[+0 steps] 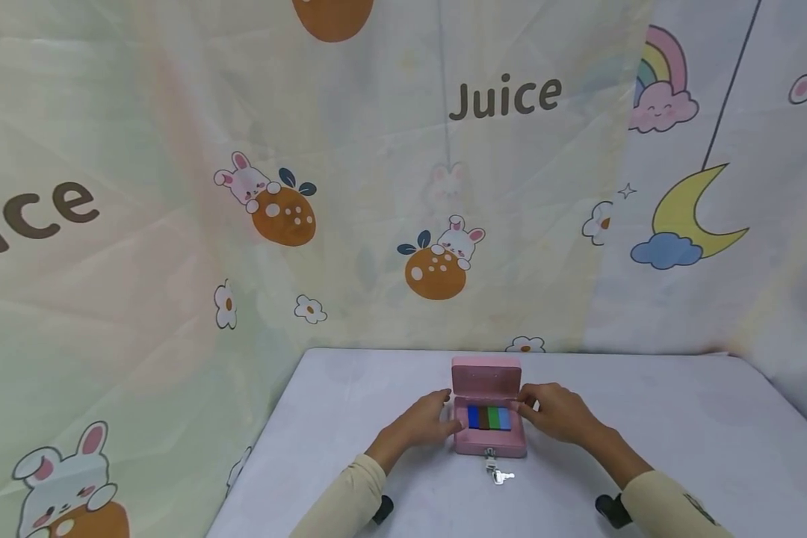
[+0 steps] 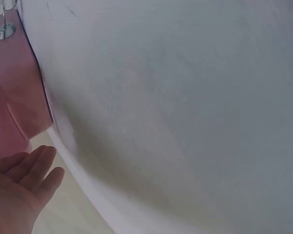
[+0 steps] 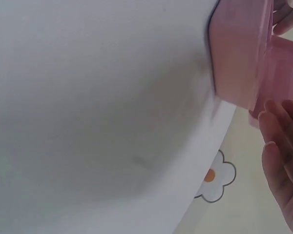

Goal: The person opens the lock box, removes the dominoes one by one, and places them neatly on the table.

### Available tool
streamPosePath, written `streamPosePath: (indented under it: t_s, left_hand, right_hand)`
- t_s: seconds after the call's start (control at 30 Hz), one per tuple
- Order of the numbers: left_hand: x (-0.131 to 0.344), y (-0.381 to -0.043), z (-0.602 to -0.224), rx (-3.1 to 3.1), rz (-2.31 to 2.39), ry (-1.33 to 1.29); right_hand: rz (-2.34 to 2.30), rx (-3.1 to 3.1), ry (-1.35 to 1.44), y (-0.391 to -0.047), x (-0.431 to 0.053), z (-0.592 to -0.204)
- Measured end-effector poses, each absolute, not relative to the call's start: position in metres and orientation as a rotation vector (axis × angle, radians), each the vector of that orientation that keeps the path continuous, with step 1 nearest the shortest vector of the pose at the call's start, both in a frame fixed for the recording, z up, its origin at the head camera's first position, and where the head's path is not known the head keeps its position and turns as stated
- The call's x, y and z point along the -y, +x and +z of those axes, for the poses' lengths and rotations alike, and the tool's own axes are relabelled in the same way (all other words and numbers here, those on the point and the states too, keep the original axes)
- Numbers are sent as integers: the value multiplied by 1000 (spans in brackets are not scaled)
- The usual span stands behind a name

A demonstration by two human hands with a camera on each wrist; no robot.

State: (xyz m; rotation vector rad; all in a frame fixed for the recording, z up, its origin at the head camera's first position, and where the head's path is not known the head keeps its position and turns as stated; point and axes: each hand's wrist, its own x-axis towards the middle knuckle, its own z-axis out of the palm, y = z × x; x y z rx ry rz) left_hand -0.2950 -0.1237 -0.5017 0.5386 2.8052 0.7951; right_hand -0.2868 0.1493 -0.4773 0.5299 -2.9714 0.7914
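A pink metal box (image 1: 471,446) stands on the table with its lid (image 1: 486,379) raised at the back. Inside lies a row of coloured bars (image 1: 494,418) in dark blue, brown, green and light blue. At the box's left side is my left hand (image 1: 429,420), fingers extended toward the rim and lid. My right hand (image 1: 560,412) is at the right side, its fingertips by the lid's hinge end. In the right wrist view, the right fingers (image 3: 278,168) look loosely straight beside the pink wall. A latch (image 2: 6,32) shows on the box front in the left wrist view.
Small silver keys (image 1: 502,475) hang from the box's front latch onto the white table (image 1: 350,388). A printed cloth (image 1: 376,149) with bunnies and oranges hangs behind and left of the table. Dark straps (image 1: 612,511) sit at both wrists.
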Motion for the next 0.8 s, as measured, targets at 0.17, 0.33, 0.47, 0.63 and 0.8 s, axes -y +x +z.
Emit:
streamPosePath:
  t_s: [0.17, 0.33, 0.47, 0.63, 0.8]
  left_hand:
    - [122, -290, -501, -2779, 780, 584]
    - [120, -289, -503, -2748, 830, 771]
    - [118, -288, -504, -2699, 917, 893]
    - [115, -286, -506, -2683, 981, 936]
    - [114, -286, -506, -2710, 966, 931]
  right_hand:
    - [798, 2969, 584, -286, -139, -474]
    - [769, 2973, 594, -286, -128, -474]
    - [775, 2984, 626, -286, -117, -475]
    - [744, 2967, 678, -287, -105, -479]
    - [742, 2950, 701, -290, -96, -481]
